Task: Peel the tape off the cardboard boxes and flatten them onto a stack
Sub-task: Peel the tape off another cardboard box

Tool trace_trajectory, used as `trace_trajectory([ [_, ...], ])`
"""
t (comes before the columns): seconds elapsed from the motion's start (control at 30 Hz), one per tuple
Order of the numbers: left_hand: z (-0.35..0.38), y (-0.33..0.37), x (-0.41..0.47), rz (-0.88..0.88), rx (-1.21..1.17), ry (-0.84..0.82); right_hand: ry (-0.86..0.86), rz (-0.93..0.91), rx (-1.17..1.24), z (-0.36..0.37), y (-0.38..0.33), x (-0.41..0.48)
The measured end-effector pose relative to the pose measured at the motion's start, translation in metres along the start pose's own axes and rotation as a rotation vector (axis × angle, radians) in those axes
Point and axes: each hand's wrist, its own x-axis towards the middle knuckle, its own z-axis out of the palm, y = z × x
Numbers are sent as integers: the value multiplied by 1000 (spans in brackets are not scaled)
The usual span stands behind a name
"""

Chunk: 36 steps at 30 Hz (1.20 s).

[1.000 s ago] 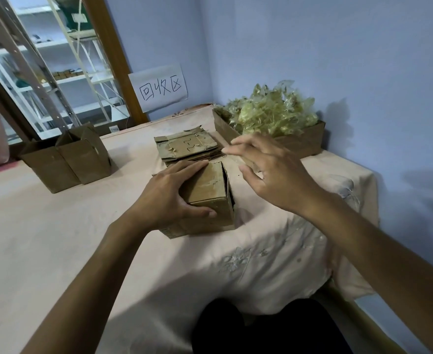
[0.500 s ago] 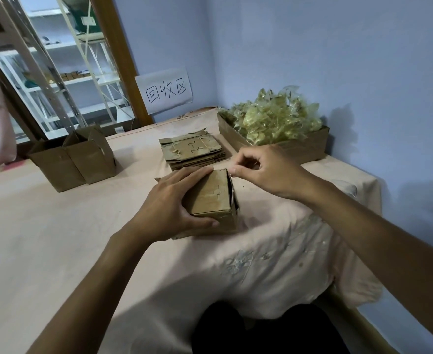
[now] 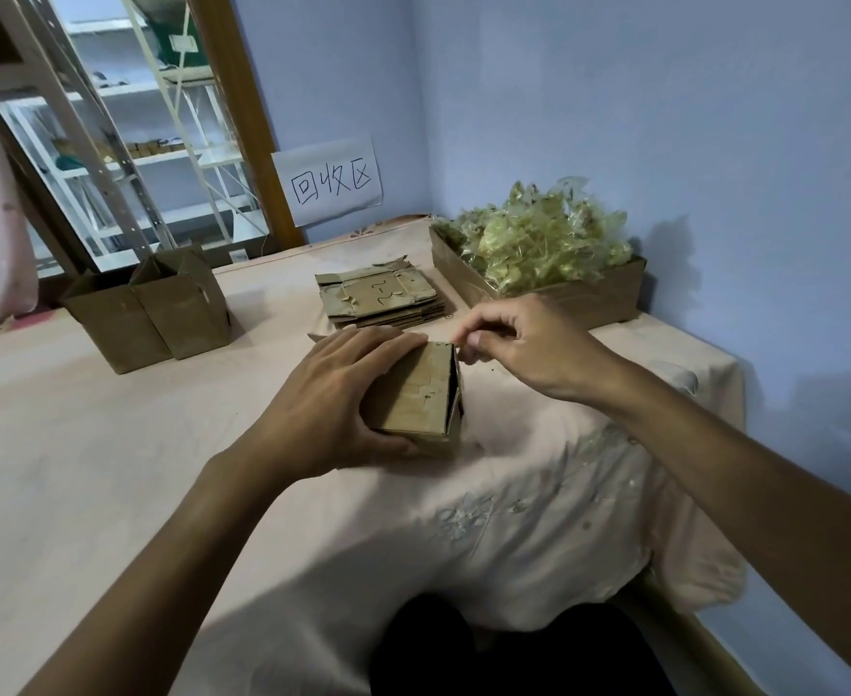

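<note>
Pale pink embroidered cloth (image 3: 112, 469) covering the table, draping over the near right corner. Sitting directly on it: small brown cardboard box (image 3: 420, 394) mid-table; stack of flattened brown cardboard sheets (image 3: 380, 298) lying just behind it; two open brown cardboard boxes (image 3: 112, 324) (image 3: 185, 308) standing touching, far left; shallow brown cardboard tray (image 3: 609, 298) sitting in the far right corner, holding crumpled clear tape (image 3: 538, 243)
</note>
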Motion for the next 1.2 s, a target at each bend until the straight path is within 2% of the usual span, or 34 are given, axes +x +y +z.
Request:
trace_trajectory([
  [0.1, 2, -5, -4, 29, 51, 27, -31, 46, 183, 2, 1, -5],
  [0.2, 2, -13, -12, -34, 3, 47, -22, 71, 331, 4, 3, -8],
  [0.43, 6, -13, -18, -41, -28, 61, 4, 38, 333, 12, 4, -6],
  [0.57, 3, -19, -22, -71, -85, 145, 61, -34, 198, 19, 6, -10],
  [0.77, 2, -23, -36, -174, -164, 281, 227, -199, -213, 37, 7, -5],
  [0.9, 7, -21, -46, -227, -297, 364, 346, -272, -247, 46, -6, 0],
  [1.2, 19, -29, -67, -286, -449, 441, 396, -337, -239, 80, -31, 9],
])
